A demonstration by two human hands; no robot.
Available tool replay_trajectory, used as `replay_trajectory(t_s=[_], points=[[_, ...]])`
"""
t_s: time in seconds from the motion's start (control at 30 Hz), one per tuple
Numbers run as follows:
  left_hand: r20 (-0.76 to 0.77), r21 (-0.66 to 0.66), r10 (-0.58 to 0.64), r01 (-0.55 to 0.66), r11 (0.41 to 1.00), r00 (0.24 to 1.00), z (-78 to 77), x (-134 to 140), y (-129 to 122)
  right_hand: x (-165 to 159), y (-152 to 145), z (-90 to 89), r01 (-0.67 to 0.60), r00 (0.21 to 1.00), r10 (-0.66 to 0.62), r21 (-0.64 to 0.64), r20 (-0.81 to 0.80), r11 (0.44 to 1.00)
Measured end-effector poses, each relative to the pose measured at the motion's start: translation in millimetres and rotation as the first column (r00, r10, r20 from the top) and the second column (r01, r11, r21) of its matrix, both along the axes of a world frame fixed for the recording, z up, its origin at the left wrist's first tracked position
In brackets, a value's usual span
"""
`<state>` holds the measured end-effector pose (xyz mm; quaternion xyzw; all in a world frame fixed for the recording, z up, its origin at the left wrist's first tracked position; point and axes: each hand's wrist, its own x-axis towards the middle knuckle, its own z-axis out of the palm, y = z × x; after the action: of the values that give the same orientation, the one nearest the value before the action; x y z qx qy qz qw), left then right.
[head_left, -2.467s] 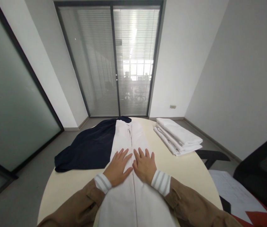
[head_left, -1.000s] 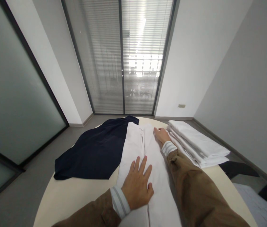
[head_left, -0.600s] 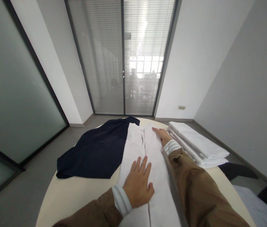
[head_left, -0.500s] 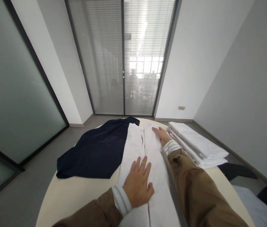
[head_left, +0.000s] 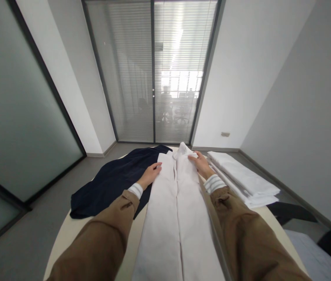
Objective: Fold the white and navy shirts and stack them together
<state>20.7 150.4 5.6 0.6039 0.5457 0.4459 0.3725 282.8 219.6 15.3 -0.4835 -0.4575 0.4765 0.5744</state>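
A pair of white trousers (head_left: 163, 218) lies lengthwise on the round cream table, its two legs side by side and its waist end at the far side. My right hand (head_left: 203, 164) pinches the cloth at the upper right corner, where the waist is raised and bunched. At the upper left edge, my left hand (head_left: 150, 175) has its fingers closed on the side of the trousers. A dark navy garment (head_left: 109, 183) is spread to the left, partly under my left forearm and beside the trousers.
Folded white clothes (head_left: 243, 175) are stacked at the table's (head_left: 58, 251) right edge. A dark chair part (head_left: 294, 211) and a pale grey surface (head_left: 314, 249) lie beyond it. A glass door with blinds (head_left: 153, 78) stands ahead, with walls on both sides.
My left hand has moved from lying flat on the middle of the trousers up to their far left edge. The waist end has lifted and bunched near my right hand.
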Motion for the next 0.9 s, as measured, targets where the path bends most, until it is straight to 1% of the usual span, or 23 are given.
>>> replay_trajectory(t_s=[0.03,0.1,0.2,0.27,0.4,0.47,0.53,0.63,0.7,0.8,0.9], points=[[0.048,-0.033,-0.012,0.014,0.999,0.999,-2.0,-1.6,9.5,0.0,-4.3,2.5,-0.012,1.000,0.012,0.008,-0.001,1.000],[0.123,-0.070,-0.025,0.034,0.997,0.992,-4.3,-0.5,19.4,0.0,-14.2,8.6,-0.051,0.999,0.051,0.025,-0.002,0.998],[0.225,-0.058,-0.021,0.035,0.998,0.974,-0.7,5.7,19.0,1.6,-29.7,18.8,-0.134,0.991,0.135,0.069,-0.005,0.989],[0.274,-0.016,-0.009,0.014,1.000,0.962,6.6,8.6,13.5,4.3,-38.7,26.0,-0.166,0.986,0.167,0.115,0.001,0.979],[0.339,0.093,0.015,-0.049,0.994,0.941,29.0,7.6,-5.1,11.6,-56.5,44.9,-0.162,0.987,0.161,0.223,0.023,0.961],[0.365,0.137,0.011,-0.065,0.988,0.931,41.9,5.3,-19.1,14.7,-69.5,58.8,-0.162,0.987,0.158,0.270,0.037,0.949],[0.405,0.174,-0.023,-0.053,0.983,0.914,54.8,2.6,-36.4,16.6,-87.4,75.3,-0.168,0.986,0.155,0.310,0.068,0.936],[0.460,0.209,-0.108,0.010,0.978,0.881,73.5,-2.9,-67.7,17.2,-122.5,99.5,-0.180,0.980,0.132,0.382,0.148,0.906],[0.453,0.225,-0.160,0.061,0.973,0.877,84.4,-8.6,-91.2,16.6,-149.7,111.6,-0.208,0.968,0.120,0.432,0.222,0.877],[0.357,0.229,-0.230,0.153,0.961,0.905,95.1,-20.6,-127.4,16.6,-192.1,121.3,-0.327,0.923,0.185,0.439,0.336,0.837],[0.247,0.192,-0.281,0.237,0.952,0.927,96.1,-34.4,-160.3,19.5,-231.2,122.5,-0.473,0.843,0.295,0.357,0.451,0.806]])
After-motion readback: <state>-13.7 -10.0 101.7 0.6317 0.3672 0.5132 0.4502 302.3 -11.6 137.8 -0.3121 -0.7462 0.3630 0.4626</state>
